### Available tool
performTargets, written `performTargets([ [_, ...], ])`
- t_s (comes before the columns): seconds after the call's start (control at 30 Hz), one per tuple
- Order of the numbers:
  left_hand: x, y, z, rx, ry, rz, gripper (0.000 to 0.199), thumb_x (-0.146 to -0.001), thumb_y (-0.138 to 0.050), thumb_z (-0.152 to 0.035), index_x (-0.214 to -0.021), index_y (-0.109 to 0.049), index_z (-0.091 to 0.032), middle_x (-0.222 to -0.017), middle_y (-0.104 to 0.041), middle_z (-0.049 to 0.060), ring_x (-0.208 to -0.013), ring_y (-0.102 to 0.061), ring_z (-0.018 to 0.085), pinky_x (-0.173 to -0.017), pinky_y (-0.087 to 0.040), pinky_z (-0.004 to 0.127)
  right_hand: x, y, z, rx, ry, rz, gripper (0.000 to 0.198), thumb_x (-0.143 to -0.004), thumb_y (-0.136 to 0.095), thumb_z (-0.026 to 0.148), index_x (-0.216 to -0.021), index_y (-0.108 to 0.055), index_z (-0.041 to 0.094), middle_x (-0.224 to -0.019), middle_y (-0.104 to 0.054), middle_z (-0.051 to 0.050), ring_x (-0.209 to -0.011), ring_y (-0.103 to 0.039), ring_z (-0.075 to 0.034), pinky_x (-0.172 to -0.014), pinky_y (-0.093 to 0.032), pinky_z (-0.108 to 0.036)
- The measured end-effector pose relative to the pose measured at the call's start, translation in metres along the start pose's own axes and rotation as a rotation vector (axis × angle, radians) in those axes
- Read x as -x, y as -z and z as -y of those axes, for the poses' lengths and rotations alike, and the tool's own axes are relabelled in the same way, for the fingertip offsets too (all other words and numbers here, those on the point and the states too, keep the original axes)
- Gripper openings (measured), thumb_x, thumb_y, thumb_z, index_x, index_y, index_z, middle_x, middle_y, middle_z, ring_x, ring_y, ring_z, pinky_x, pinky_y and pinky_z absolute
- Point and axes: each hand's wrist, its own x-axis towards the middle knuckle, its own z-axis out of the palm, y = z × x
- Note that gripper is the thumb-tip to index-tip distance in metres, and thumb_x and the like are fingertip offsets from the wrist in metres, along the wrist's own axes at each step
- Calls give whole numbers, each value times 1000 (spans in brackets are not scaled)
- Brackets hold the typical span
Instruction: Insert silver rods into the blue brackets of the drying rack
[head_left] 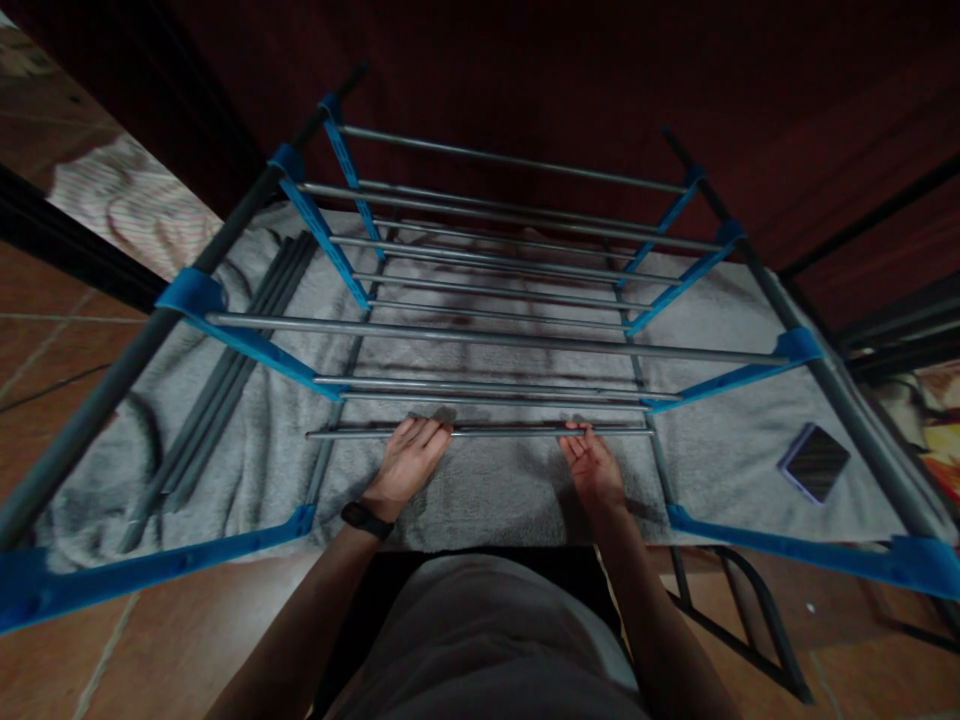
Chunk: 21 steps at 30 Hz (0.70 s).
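My left hand (409, 459), with a dark watch on the wrist, is closed over a thin grey metal rod (502, 432) left of its middle. Toward the rod's right end, my right hand (592, 464) pinches it between thumb and fingers. The rod lies level, crosswise inside a rack frame of thick grey tubes (240, 225) and blue plastic brackets (259, 350). Beyond my hands, several more thin rods (487, 338) span the frame between brackets. At the near corners, a left blue bracket (172, 555) and a right blue bracket (787, 552) carry no crosswise rod.
A grey fleecy blanket (727, 450) lies under the rack. Several loose grey tubes (225, 390) rest on it at the left, and a phone (814, 462) at the right. A dark metal frame (750, 610) stands on the tiled floor (187, 640) at lower right.
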Motion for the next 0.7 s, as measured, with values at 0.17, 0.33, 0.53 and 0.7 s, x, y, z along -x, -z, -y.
performTargets([
  [0.17, -2, 2, 0, 8, -8, -34, 10, -98, -54, -21, -100, -64, -20, -91, -71, 3, -84, -63, 20, -84, -44, 36, 1, 1, 0, 7, 12, 42, 9, -86, -73, 34, -92, -70, 28, -102, -78, -1, -99, -71, -15, -102, -54, -39],
  [0.33, 0, 0, 0, 39, 14, -39, 15, -99, -54, -26, -110, -63, -21, -103, -73, 5, -92, -65, 20, -87, -45, 36, 2, 2, 2, 18, 17, 61, 9, -86, -70, 30, -95, -70, 30, -105, -78, 0, -102, -71, -16, -102, -55, -41],
  [0.53, 1, -3, 0, 64, 40, -27, 20, -98, -56, -26, -116, -64, -21, -105, -73, 6, -94, -66, 20, -90, -45, 36, 2, 1, 3, 13, 0, 61, 12, -84, -71, 28, -96, -71, 30, -106, -78, 0, -103, -71, -16, -103, -54, -40],
  [0.7, 2, -3, 1, 49, 40, 20, 23, -98, -52, -23, -118, -64, -21, -100, -73, 6, -93, -65, 21, -90, -45, 37, 4, 0, 3, -6, -4, 49, 9, -83, -74, 28, -92, -71, 29, -103, -78, 0, -103, -71, -15, -102, -54, -39],
])
